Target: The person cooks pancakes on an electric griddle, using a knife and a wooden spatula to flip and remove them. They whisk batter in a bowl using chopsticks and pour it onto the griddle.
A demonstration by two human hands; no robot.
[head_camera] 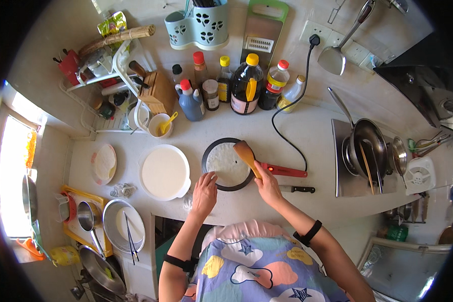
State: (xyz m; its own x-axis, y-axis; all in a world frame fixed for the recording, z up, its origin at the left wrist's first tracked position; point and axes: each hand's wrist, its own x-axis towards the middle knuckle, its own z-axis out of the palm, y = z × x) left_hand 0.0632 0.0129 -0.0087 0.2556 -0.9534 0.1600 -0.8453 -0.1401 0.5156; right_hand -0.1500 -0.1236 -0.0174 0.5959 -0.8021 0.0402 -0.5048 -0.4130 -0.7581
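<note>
A round electric crepe pan (207,180) with a red handle (287,170) lies on the counter, a thin pale crepe (226,162) spread over its plate. A small light glows on the handle. My right hand (267,185) grips a wooden spatula (245,153), whose broad blade is over the pan's right side. At the pan's lower left rim is my left hand (205,192); its fingertips reach the crepe's edge, and whether they pinch it I cannot tell. To the left stands a white basin (164,171) of smooth, cream-coloured liquid. A plate (104,164) farther left holds a pale flat round.
A black-handled knife (302,189) lies below the red handle. The black power cord (277,122) loops up to the wall socket. Bottles (245,88) line the back; a wok (370,145) sits on the stove at right. Chopsticks (130,234) rest in a lower-left bowl (109,236).
</note>
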